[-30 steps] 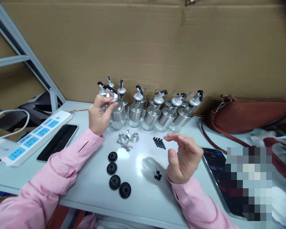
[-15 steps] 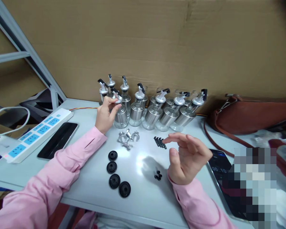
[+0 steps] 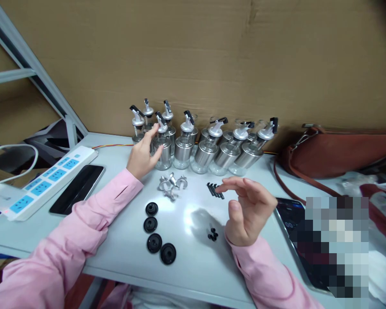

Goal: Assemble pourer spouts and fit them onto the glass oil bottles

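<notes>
My left hand is beside the front left glass bottle, thumb and fingers apart. Its fingertips are close to that bottle's silver pourer, which has a black lever; whether they touch it I cannot tell. My right hand hovers open and empty over the table, fingers bent. Just left of its index fingertip lie several small black levers. Small black plugs sit below them. Silver pourer tops lie grouped in front of the bottles, and several round black stoppers are nearer me.
More bottles with pourers stand in a row along the cardboard wall. On the left are a power strip and a phone. A brown bag and another phone are at the right.
My left fingers have come apart from their grip on the pourer, the thumb dropping away. That pourer's lever now points more upright. My right hand has hardly moved.
</notes>
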The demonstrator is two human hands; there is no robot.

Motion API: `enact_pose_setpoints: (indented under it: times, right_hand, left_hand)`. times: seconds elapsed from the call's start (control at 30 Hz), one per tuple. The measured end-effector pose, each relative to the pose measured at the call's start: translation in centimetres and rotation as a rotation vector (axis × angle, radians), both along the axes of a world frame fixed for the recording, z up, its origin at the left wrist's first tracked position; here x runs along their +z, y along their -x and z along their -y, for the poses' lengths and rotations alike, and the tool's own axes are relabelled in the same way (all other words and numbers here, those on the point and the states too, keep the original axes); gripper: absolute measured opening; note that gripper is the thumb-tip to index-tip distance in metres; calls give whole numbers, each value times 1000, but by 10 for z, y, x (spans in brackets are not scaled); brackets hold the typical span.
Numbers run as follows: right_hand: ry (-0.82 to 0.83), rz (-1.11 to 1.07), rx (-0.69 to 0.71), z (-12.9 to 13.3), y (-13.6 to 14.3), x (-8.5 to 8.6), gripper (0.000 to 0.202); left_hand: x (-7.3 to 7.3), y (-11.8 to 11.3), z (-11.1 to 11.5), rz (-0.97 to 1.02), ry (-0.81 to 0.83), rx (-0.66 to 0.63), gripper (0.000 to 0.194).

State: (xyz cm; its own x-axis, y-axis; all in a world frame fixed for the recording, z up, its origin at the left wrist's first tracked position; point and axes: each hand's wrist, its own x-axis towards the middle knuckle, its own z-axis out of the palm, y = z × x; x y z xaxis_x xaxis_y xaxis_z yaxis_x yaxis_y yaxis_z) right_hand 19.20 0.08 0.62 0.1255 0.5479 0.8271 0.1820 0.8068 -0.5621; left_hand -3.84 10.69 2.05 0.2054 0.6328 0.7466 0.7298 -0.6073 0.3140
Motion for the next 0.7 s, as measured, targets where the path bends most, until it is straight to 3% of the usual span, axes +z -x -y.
enact_pose_setpoints:
  times: [0.13, 0.43, 0.7]
  right_hand:
    - [4, 17, 2, 0, 0, -2, 47]
    - [14, 90, -38, 0, -2, 0, 52]
    - [26, 287, -223, 1, -1, 10, 34]
  left_hand:
    - [-4, 0, -2, -18, 41, 5, 71]
    - [-7, -6, -3, -222, -14, 73, 69]
    - [-6, -14, 6, -140, 80, 62, 84]
